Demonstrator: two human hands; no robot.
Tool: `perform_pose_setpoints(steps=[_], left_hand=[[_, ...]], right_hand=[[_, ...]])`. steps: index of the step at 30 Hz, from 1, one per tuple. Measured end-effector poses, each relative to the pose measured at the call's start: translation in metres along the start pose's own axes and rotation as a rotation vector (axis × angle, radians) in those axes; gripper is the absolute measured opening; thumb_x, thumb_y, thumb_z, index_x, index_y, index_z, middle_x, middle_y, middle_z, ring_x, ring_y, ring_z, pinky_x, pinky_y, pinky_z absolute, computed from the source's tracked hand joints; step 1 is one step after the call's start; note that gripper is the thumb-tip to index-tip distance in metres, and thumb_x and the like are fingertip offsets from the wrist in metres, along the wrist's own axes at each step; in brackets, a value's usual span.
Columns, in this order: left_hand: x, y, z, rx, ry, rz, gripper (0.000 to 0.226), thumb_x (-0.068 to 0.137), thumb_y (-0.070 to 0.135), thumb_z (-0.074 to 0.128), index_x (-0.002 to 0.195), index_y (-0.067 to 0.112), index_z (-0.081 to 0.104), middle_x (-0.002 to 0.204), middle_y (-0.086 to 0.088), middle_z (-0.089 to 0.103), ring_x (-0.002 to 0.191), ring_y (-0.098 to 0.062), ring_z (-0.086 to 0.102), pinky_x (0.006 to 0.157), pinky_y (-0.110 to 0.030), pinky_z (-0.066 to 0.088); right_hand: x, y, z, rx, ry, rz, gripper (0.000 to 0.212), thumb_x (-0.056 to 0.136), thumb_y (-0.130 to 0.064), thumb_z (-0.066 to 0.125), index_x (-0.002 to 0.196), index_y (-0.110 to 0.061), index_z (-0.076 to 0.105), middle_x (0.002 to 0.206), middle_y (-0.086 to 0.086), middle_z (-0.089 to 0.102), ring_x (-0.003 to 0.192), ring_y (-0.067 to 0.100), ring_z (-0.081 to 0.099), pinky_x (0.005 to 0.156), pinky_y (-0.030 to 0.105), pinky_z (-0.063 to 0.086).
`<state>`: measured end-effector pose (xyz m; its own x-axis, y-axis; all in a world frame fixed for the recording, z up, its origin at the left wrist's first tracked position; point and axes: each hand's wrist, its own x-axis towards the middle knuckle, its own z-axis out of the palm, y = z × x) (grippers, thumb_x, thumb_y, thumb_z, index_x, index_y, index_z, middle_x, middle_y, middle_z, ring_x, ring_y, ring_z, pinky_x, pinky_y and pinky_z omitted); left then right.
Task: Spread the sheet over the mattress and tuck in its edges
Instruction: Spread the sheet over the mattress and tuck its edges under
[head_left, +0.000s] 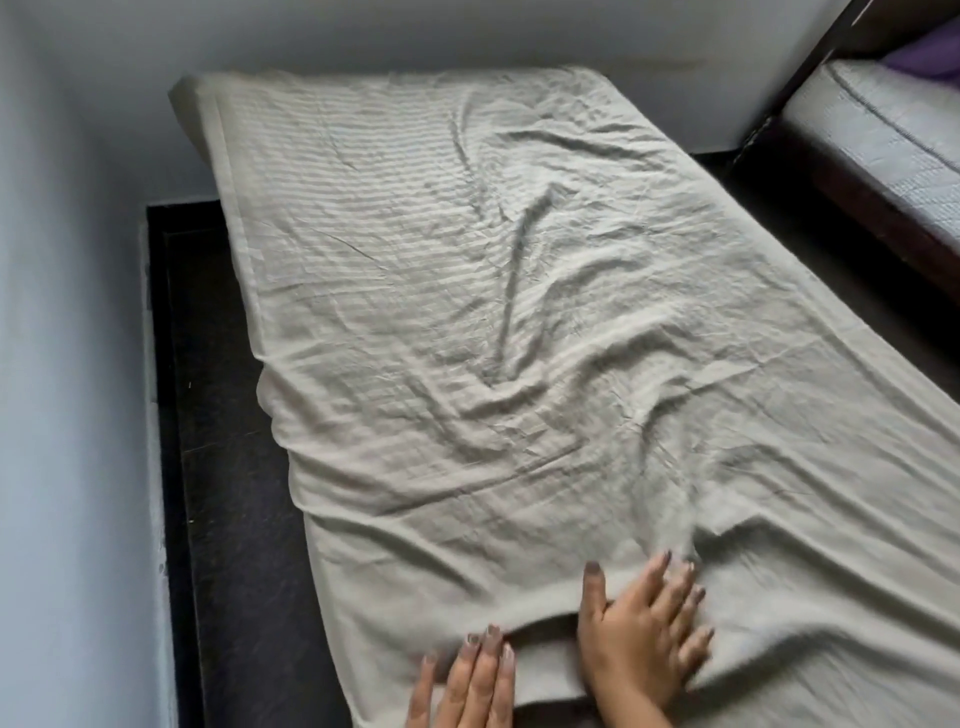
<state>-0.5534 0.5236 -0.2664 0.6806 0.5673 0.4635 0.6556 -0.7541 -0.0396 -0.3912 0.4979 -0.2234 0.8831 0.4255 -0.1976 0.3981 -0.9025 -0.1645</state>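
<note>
**Both hands pressing flat on the near end of the sheet (467, 312)**

The left hand (470, 680) lies palm down with its fingers straight and close together, right on the sheet's near edge. The right hand (644, 631) is just beside it to the right. Its fingers are splayed wide and the thumb points toward the far end, pushing down on a bunched fold. Neither hand is pinching or clutching anything, it's all flat pressure. Between the two, the cloth arches up a bit and a dark gap shows under it.

The sheet is thin, pale grey-beige stuff with faint stripes running across and a plain hem band down the left side. It covers the mattress from the far end by the wall (62, 312) to the near end, so only the mattress's shape shows. The far left part is fairly smooth. The middle has deep creases that fan toward the right hand. The left edge lies loose and wavy along the platform (223, 441), which is matt black and a bit speckled.

Far right there's a second bed (893, 124) with a white quilted top, a dark wooden frame (857, 197) and something purple (935, 52) on it.
</note>
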Motion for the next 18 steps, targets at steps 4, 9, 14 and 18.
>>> perform_pose_setpoints(steps=[4,9,14,18], left_hand=[[0.003,0.008,-0.014,-0.090,-0.032,-0.199,0.065,0.091,0.059,0.028,0.124,0.006,0.047,0.145,-0.013,0.035,0.137,-0.024,0.026,0.107,-0.049,0.021],[-0.019,0.016,0.002,-0.040,0.016,-0.138,0.035,0.101,0.017,0.021,0.111,0.011,0.053,0.114,-0.006,0.068,0.109,-0.021,0.061,0.102,-0.045,0.027],[-0.016,0.013,0.014,0.189,0.149,-0.102,0.023,0.096,0.013,0.030,0.112,0.017,0.047,0.124,-0.009,0.064,0.126,-0.021,0.049,0.098,-0.036,0.036],[-0.023,0.027,0.032,0.203,0.312,-0.080,0.047,0.101,0.016,0.029,0.144,-0.002,0.020,0.153,-0.018,0.026,0.141,-0.031,0.025,0.112,-0.043,0.018]], right_hand=[[0.049,-0.037,0.002,-0.058,0.015,-0.155,0.090,0.082,-0.072,0.006,0.151,-0.016,-0.005,0.159,0.010,-0.007,0.146,0.023,-0.012,0.112,0.044,-0.016],[0.060,-0.019,0.022,-0.152,-0.164,-0.103,0.085,0.082,-0.076,0.006,0.150,-0.030,-0.012,0.159,-0.001,-0.016,0.144,0.030,-0.014,0.112,0.056,-0.005],[0.026,0.030,0.021,-0.238,-0.196,0.001,0.087,0.069,-0.079,-0.009,0.146,-0.039,-0.017,0.158,-0.006,-0.017,0.144,0.032,-0.009,0.109,0.066,0.006],[0.010,0.044,0.014,-0.266,-0.220,0.076,0.079,0.081,-0.075,0.005,0.147,-0.037,-0.015,0.159,-0.004,-0.013,0.145,0.028,-0.008,0.109,0.066,0.011]])
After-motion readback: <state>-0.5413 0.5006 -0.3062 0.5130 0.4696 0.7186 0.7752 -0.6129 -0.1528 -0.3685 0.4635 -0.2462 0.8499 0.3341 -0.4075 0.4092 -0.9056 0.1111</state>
